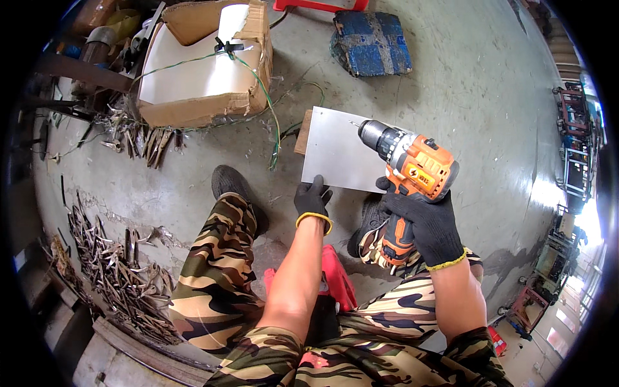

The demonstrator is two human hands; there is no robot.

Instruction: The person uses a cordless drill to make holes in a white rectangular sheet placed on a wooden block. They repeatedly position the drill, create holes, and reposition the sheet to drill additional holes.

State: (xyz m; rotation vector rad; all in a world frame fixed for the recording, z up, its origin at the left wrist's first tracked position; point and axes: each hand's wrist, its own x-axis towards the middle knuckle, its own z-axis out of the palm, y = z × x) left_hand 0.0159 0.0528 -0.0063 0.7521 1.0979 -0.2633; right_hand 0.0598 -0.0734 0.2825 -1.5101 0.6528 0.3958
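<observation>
My right hand (429,226), in a black glove with a yellow cuff, is wrapped round the grip of an orange and black cordless drill (422,169). The drill's chuck and thin bit point to the upper left, over a flat silver metal sheet (342,148). At the sheet's near left corner, my left hand (313,197), gloved the same way, grips the edge with its fingertips. A small hole shows near the sheet's far left corner. Beneath its left side a brown wooden block (303,133) sticks out. The drill hides the sheet's right part.
A cardboard box (193,109) with white sheets and a green wire (264,90) stands at the far left. Beyond the sheet lies a blue taped block (373,44). Scrap metal strips (109,258) are heaped at left. Wheeled racks (574,142) line the right.
</observation>
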